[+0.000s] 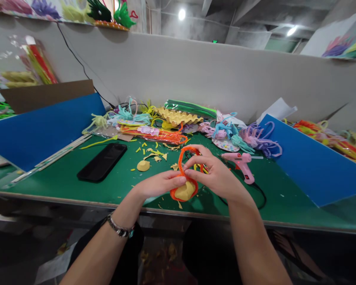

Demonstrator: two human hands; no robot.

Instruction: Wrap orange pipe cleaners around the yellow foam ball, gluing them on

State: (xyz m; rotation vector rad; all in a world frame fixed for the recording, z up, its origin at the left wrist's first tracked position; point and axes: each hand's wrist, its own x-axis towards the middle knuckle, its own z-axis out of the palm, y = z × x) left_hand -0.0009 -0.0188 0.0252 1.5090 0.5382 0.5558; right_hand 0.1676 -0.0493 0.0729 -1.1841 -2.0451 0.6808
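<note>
Near the table's front edge, my left hand [163, 183] pinches a small tan cup-shaped piece [185, 191], which looks like egg-carton cardboard. An orange pipe cleaner [180, 160] runs around that piece and rises from it in a loop. My right hand [209, 170] has its fingers closed on the pipe cleaner, just above the tan piece. A second tan cup piece [143, 166] lies on the table to the left, among yellow and tan scraps [156, 153]. To the right of my right hand rests a pink glue gun [241, 164] with a black cord.
A black phone [102, 162] lies on the green table [118, 190] at the left. Blue boards [47, 128] lean at both sides. Along the back wall are bundled pipe cleaners [154, 134], an egg-carton strip [178, 116] and pastel pipe-cleaner pieces [255, 138].
</note>
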